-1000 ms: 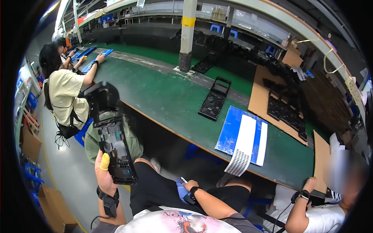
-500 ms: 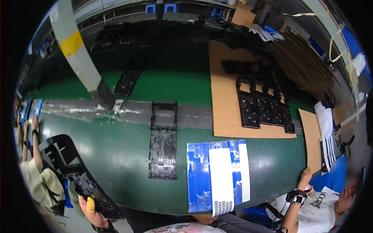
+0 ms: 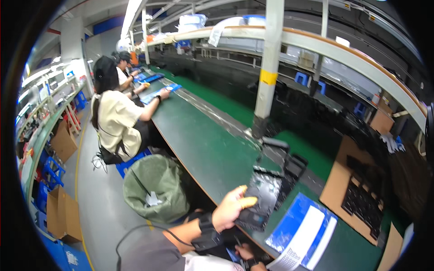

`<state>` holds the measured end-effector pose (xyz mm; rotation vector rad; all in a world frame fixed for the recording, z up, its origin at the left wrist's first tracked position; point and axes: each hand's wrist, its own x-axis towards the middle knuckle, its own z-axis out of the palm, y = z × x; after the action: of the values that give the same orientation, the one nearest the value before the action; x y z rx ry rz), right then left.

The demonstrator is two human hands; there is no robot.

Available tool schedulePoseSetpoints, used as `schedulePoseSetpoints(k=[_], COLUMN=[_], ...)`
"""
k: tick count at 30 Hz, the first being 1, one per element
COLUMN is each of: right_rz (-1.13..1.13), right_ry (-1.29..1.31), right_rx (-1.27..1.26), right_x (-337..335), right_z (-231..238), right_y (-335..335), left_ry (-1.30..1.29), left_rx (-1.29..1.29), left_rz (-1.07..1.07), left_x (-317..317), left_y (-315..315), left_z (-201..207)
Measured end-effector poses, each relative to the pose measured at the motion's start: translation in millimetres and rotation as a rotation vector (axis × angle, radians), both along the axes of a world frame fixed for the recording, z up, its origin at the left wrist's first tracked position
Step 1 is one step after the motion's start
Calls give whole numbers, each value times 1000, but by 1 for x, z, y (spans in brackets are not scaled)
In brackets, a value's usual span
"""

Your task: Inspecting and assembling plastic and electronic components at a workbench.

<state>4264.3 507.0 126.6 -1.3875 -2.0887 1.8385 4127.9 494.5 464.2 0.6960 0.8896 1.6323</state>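
My left hand [image 3: 229, 210], with yellow finger covers, grips the lower end of a black plastic housing [image 3: 266, 193] with a loop-shaped upper end. The part is tilted above the green table near its front edge. Just behind it, partly hidden, a similar black housing [image 3: 294, 170] lies on the table. To the right of the held part is a stack of blue plastic strips [image 3: 289, 230] with white bands. My right hand [image 3: 245, 252] is low, below the table edge, with its fingers curled; what is in them is too small to make out.
A green cloth bin [image 3: 156, 187] stands on the floor at the left. Beyond it a co-worker [image 3: 118, 117] sits handling blue strips [image 3: 156, 95]. A striped post [image 3: 266, 86] rises from the table. Cardboard [image 3: 337, 189] with several black housings [image 3: 361, 201] lies at the right.
The view has turned to the left, bringing in the aisle and bin. My left hand has carried the housing rightward over the table, close to the other housing and the blue stack.
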Motion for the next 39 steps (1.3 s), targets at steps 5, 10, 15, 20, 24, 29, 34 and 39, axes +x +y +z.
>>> schedulePoseSetpoints(k=[5, 10, 15, 20, 24, 29, 34, 39], right_rz=[242, 369, 189, -122, -1014, -1245, -1199, -1078], right_ry=[205, 209, 411, 795, 1035, 1155, 987, 862], right_rx=[312, 122, 110, 243, 336, 294, 282, 214], right_x=[42, 90, 164, 208, 210, 191, 153, 130], right_z=[159, 186, 197, 260, 266, 275, 287, 292], right_y=[-20, -42, -61, -87, -92, -92, -80, -46], left_ry=[31, -33, 52, 111, 125, 219, 192, 138], left_rx=[115, 151, 186, 252, 260, 284, 201, 177], left_rz=[103, 155, 124, 82, -27, -123, -148, -136], left_x=[6, 28, 44, 36, 37, 31, 19, 17], left_y=[-21, -26, -21, -4, 4, 16, 30, 49], left_z=[4, -10, 1, 4, 6, 15, -5, -13])
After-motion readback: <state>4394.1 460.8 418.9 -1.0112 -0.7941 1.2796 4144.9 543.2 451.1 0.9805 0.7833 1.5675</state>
